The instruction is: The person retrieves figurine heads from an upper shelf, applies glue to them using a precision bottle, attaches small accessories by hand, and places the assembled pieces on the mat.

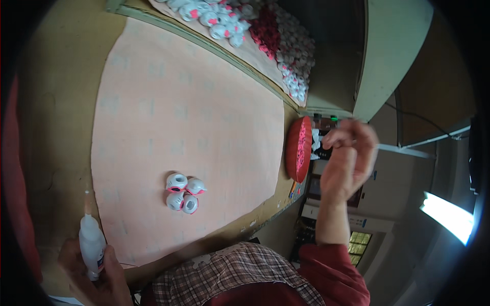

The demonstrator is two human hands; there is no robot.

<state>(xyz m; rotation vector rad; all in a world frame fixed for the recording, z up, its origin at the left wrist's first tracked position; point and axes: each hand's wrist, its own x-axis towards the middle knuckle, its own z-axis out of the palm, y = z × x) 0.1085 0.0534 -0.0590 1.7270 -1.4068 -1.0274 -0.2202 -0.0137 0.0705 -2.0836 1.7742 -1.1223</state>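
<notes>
My left hand [97,275], at the lower left, is closed round a white squeeze bottle [92,245] with a narrow tip pointing away from me. On the pale pink sheet lies a tight cluster of several small glossy white pieces with pink edging [185,193]; they touch one another, and some show hollow openings. My right hand [351,155] is raised at the right, beside the red bowl [292,148] of small pink bits. Its fingers are loosely bent and apart from the thumb, somewhat blurred, with nothing visible in them.
The pale pink sheet [148,122] covers much of the brown table [61,127]. Along its far side runs a wooden ledge [214,48]; behind it lie heaps of white-and-pink pieces [219,25] and a dark red pile [265,33]. A red surface [18,194] borders the left.
</notes>
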